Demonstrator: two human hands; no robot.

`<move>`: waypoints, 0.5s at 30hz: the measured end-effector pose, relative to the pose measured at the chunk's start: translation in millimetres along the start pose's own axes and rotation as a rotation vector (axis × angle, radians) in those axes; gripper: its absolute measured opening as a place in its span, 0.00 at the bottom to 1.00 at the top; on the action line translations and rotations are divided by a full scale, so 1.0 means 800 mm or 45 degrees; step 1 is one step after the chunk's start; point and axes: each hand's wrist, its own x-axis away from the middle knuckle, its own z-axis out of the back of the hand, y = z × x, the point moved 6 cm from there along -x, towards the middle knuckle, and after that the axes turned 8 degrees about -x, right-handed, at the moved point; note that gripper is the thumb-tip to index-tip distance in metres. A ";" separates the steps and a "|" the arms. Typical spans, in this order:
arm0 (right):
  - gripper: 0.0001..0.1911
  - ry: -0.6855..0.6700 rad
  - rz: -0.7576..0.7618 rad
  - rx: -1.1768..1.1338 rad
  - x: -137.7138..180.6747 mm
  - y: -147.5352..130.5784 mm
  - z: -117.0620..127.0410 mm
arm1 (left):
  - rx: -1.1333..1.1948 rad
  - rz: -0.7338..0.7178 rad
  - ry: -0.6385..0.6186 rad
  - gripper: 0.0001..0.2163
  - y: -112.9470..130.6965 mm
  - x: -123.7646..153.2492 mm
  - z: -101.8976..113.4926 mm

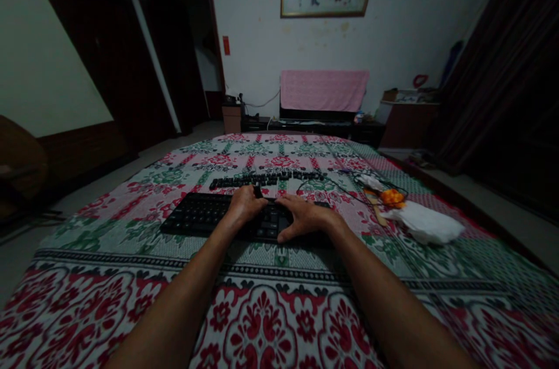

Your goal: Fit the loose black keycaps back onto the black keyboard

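A black keyboard (196, 215) lies flat on the patterned bedcover. Over its middle, my left hand (245, 206) is closed, with a small black piece (257, 190) upright at its thumb and fingers; its exact kind is too dark to tell. My right hand (305, 216) spans the keyboard's right part, thumb at the near edge and fingertips towards the far edge, gripping it. Behind the keyboard, loose black keycaps (266, 179) stand in rough rows. Some keys under and between my hands are hidden or too dark to make out.
To the right lie a crumpled white cloth or bag (430, 223), an orange bundle (393, 198), a flat wooden piece (379, 215) and a thin black cable (343, 188). The floral bedcover (266, 322) spreads all around. Beyond it, a pink towel (324, 89) drapes over a low stand.
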 end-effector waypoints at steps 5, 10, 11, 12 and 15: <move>0.58 -0.008 0.005 0.019 0.001 -0.002 0.000 | -0.080 -0.015 0.022 0.11 0.008 0.004 0.003; 0.58 -0.003 -0.014 0.025 0.002 -0.005 0.000 | -0.247 -0.042 0.080 0.12 0.018 0.010 0.005; 0.58 -0.002 -0.017 0.027 0.003 -0.005 0.001 | -0.272 -0.048 0.086 0.12 0.019 0.010 0.004; 0.58 -0.002 -0.016 0.029 0.003 -0.006 0.001 | -0.290 -0.055 0.088 0.12 0.020 0.011 0.004; 0.56 -0.008 -0.005 0.040 0.004 -0.008 0.002 | -0.321 -0.062 0.095 0.11 0.022 0.013 0.002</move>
